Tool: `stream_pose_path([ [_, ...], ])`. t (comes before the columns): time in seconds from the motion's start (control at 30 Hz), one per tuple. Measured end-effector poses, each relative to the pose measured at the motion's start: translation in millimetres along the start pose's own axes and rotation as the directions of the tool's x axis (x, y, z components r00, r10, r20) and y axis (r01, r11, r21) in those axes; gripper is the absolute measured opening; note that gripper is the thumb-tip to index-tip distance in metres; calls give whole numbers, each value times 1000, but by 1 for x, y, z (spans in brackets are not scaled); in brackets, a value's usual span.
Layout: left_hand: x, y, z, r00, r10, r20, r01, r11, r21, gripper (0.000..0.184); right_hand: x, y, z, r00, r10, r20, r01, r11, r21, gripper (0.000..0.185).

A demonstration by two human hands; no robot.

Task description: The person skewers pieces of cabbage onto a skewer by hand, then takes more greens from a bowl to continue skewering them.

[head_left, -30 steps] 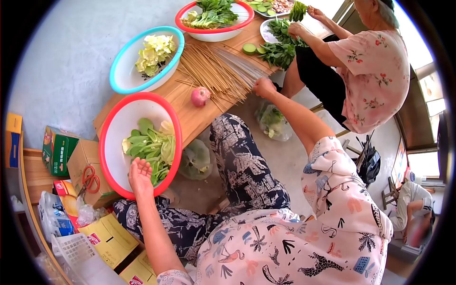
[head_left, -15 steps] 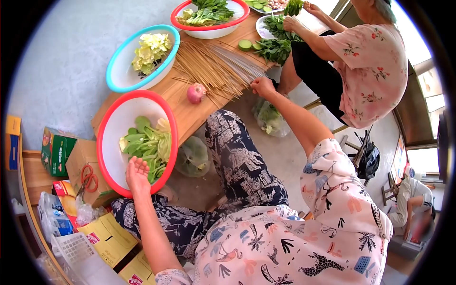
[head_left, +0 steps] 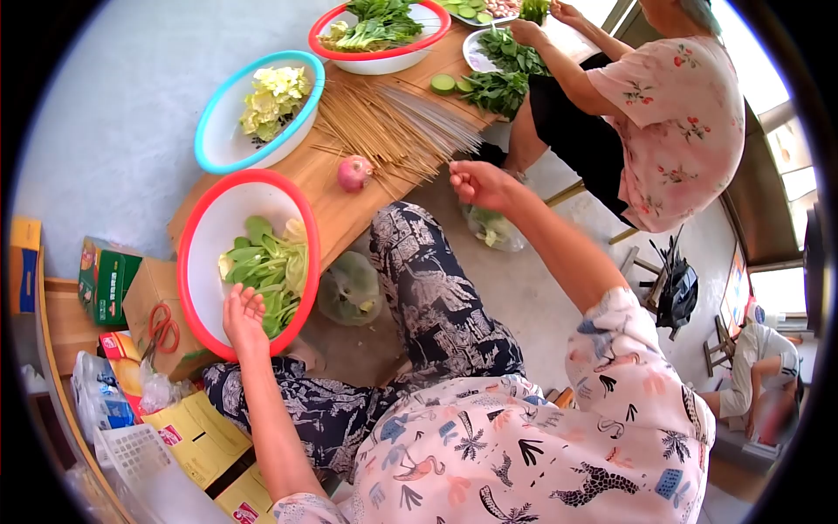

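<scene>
My left hand (head_left: 244, 319) is palm up at the near rim of the red-rimmed basin (head_left: 186, 288), fingers loosely apart, holding nothing. Inside that basin lie green leafy vegetables (head_left: 266, 266), just beyond my fingertips. At the table's near edge my right hand (head_left: 480, 185) is closed, thumb and fingers pinched at the end of a thin skewer (head_left: 445, 164). A spread pile of bamboo skewers (head_left: 371, 127) fans out on the wooden table beyond it. Left of the pile's near ends sits a purple onion (head_left: 354, 174).
A blue-rimmed basin (head_left: 202, 131) holds pale leaves; another red-rimmed basin (head_left: 384, 59) holds greens. At the right, a co-worker (head_left: 672, 122) handles greens above a plate (head_left: 474, 54). Plastic bags (head_left: 349, 288) of vegetables lie below the table. Cardboard boxes (head_left: 161, 297) and scissors (head_left: 163, 327) are at the left.
My right hand has drawn back slightly from the skewer pile toward me and turned. My left hand has barely shifted. The co-worker's hands have moved a little with the greens.
</scene>
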State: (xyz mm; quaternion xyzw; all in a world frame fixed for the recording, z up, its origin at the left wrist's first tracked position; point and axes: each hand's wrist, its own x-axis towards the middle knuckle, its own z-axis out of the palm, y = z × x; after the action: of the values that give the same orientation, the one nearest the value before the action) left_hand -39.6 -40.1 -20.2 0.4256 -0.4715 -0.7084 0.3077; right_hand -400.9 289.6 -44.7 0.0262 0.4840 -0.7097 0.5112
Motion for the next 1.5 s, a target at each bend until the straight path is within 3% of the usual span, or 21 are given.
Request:
stream_pose_path([
  [0.03,-10,10,11,997,68,27,-71,990,125,30,-14,3,16,994,-10,110,1,997,82,7],
  [0.1,-32,25,38,974,130,186,-175,953,246,29,-51,12,59,978,-84,192,99,993,-66,8],
  [0.23,-78,21,93,869,0,495,-73,989,128,32,-90,60,118,912,83,401,71,933,-353,3],
  [0.37,-105,8,109,810,-115,575,54,991,121,28,-103,102,158,831,236,504,53,868,-494,8],
  [0.43,-108,5,100,834,-120,539,76,992,104,23,-100,112,163,802,259,539,48,870,-490,11],
  [0.5,-111,10,88,828,-148,542,95,988,125,21,-97,111,169,829,188,527,202,778,-596,15],
  [0.57,-117,16,81,842,-149,519,72,983,167,20,-88,104,175,855,112,507,236,786,-571,23],
  [0.67,-122,18,77,726,-359,586,35,871,491,18,-68,92,187,888,-17,459,245,863,-442,30],
  [0.83,-111,21,79,667,-414,620,13,838,546,19,-47,95,195,884,-2,467,199,907,-372,28],
  [0.9,-89,38,77,755,-303,582,-104,821,562,19,-38,93,187,916,-38,399,132,969,-210,28],
  [0.93,-69,42,74,811,-208,546,-162,818,552,19,-35,93,185,947,-64,316,129,973,-190,28],
  [1.03,-3,44,68,907,31,419,-294,760,580,17,-34,87,180,950,-87,299,130,984,-125,28],
  [1.17,53,15,82,921,85,380,-334,674,659,15,-39,85,183,952,-45,304,108,975,-195,29],
  [1.23,73,-3,88,868,229,441,-497,411,764,17,-41,84,184,957,-46,286,111,970,-217,29],
  [1.4,103,-28,104,914,250,320,-389,310,868,24,-44,84,183,961,-45,273,102,974,-200,29],
  [1.47,104,-31,114,965,172,199,-235,220,947,23,-45,84,184,961,-41,272,96,977,-192,29],
  [1.5,102,-31,119,963,172,205,-241,222,945,23,-45,84,184,962,-47,268,101,976,-192,29],
])
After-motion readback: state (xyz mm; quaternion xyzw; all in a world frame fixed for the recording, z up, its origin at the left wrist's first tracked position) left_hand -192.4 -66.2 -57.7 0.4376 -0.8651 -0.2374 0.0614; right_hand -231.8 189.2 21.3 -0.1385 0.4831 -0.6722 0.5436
